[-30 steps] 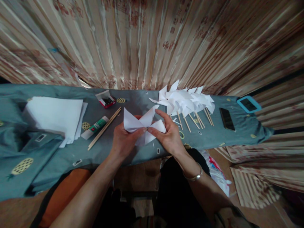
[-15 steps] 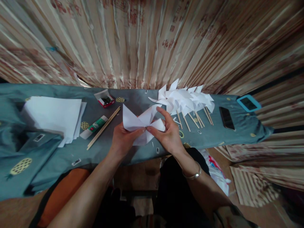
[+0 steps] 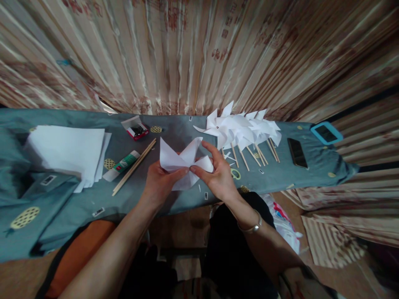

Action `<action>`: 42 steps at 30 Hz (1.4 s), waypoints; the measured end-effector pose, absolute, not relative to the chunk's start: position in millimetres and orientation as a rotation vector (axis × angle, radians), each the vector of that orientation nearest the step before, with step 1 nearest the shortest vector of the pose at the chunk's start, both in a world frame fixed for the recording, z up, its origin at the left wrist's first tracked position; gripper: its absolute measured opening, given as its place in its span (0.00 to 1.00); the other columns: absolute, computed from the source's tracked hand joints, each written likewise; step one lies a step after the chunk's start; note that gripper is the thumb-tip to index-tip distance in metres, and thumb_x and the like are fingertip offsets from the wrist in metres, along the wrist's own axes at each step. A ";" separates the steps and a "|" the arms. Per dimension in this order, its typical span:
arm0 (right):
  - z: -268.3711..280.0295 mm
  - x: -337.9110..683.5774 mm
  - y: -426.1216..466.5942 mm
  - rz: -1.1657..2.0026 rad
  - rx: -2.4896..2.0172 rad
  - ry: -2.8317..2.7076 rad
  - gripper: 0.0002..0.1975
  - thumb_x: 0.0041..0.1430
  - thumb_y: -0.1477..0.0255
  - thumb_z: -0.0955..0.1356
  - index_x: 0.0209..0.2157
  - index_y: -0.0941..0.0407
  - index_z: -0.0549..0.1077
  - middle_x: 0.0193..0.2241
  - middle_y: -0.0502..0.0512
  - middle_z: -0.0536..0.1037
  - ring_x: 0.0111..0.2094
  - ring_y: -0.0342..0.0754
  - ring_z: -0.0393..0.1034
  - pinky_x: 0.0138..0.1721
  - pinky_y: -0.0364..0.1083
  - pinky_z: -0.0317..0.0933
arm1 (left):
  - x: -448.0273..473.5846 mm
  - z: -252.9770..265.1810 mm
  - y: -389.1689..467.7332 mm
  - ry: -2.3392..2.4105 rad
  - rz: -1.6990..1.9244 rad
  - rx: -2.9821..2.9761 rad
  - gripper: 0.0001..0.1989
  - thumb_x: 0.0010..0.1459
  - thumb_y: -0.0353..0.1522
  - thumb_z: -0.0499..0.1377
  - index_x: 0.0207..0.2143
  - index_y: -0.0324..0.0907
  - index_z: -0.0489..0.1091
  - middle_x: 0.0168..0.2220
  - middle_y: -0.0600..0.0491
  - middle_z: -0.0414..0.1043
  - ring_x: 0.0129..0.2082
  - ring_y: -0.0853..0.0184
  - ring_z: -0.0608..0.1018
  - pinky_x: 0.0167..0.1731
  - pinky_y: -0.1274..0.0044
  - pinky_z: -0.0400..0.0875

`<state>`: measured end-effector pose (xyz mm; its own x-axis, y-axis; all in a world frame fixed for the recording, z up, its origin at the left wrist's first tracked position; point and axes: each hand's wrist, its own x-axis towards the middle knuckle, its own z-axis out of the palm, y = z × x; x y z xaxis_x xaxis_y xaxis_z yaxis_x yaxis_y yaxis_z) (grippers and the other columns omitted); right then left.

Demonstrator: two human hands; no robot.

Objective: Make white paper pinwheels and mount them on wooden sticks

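Note:
Both hands hold a white paper pinwheel [image 3: 174, 161] above the front part of the cloth-covered table. My left hand [image 3: 158, 182] grips its left side, the thumb lying along the paper toward the middle. My right hand [image 3: 220, 176] pinches the right side; its thumb meets the left thumb at the pinwheel's centre, and its index finger reaches up beside a folded blade. The fingers behind the paper are partly hidden. Left of the hands lie wooden sticks [image 3: 134, 168] and a green-and-white glue stick [image 3: 122, 165].
Several finished pinwheels [image 3: 240, 128] on sticks lie at the back right. Farther right are a phone [image 3: 297, 153] and a blue-framed device [image 3: 326, 133]. Paper sheets [image 3: 67, 149] are stacked left, near an open small red box [image 3: 136, 129]. Yellow-green scissors [image 3: 236, 174] lie beside my right hand.
The thumbs have pressed closer over the pinwheel's centre, covering the small dark spot seen there before. The right index finger has shifted slightly left. The view has moved a little.

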<state>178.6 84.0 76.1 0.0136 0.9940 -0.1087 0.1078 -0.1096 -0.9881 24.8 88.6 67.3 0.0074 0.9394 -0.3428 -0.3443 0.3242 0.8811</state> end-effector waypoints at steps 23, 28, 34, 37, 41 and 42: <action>76.2 178.1 82.6 1.236 -1.317 -1.150 0.42 0.43 0.65 0.77 0.59 0.50 0.61 0.30 0.50 0.77 0.29 0.50 0.72 0.32 0.50 0.69 | 31.8 61.8 90.4 1.114 1.242 0.724 0.19 0.28 0.35 0.75 0.27 0.38 0.77 0.26 0.53 0.79 0.25 0.66 0.77 0.30 0.75 0.72; 79.6 185.2 86.3 1.246 -1.218 -1.035 0.42 0.43 0.62 0.77 0.59 0.50 0.60 0.37 0.52 0.79 0.37 0.50 0.75 0.41 0.50 0.70 | 29.7 71.1 94.9 1.112 1.260 0.683 0.20 0.28 0.35 0.75 0.27 0.38 0.76 0.26 0.53 0.79 0.25 0.66 0.77 0.29 0.76 0.72; 83.6 200.0 91.4 1.546 -1.203 -0.931 0.24 0.41 0.54 0.76 0.37 0.56 0.78 0.29 0.52 0.80 0.30 0.48 0.74 0.34 0.46 0.67 | 27.6 68.6 94.7 1.134 1.228 0.734 0.18 0.29 0.34 0.74 0.26 0.38 0.75 0.26 0.52 0.79 0.25 0.65 0.77 0.29 0.75 0.72; 85.8 201.7 90.1 1.714 -1.187 -0.883 0.20 0.38 0.59 0.78 0.31 0.57 0.80 0.25 0.51 0.80 0.25 0.45 0.72 0.30 0.45 0.66 | 28.2 62.8 92.9 1.110 1.146 0.753 0.18 0.31 0.34 0.73 0.27 0.36 0.76 0.27 0.50 0.79 0.26 0.64 0.78 0.31 0.73 0.72; 84.7 197.3 87.8 1.742 -1.201 -0.806 0.14 0.35 0.69 0.79 0.28 0.56 0.80 0.25 0.49 0.81 0.23 0.43 0.72 0.30 0.44 0.67 | 30.0 59.6 91.3 1.084 1.133 0.788 0.17 0.31 0.34 0.73 0.26 0.37 0.77 0.27 0.50 0.79 0.25 0.64 0.77 0.30 0.73 0.72; 83.7 195.8 87.3 1.737 -1.199 -0.786 0.14 0.34 0.70 0.79 0.28 0.56 0.80 0.25 0.49 0.81 0.23 0.42 0.72 0.30 0.44 0.67 | 30.5 59.7 91.1 1.083 1.139 0.790 0.17 0.31 0.34 0.73 0.26 0.37 0.77 0.27 0.51 0.79 0.25 0.64 0.77 0.30 0.74 0.71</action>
<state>195.8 87.3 83.7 -0.1680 0.9020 -0.3976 -0.2961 -0.4309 -0.8524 30.5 91.1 59.7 0.0525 0.9643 -0.2597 -0.3082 0.2630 0.9142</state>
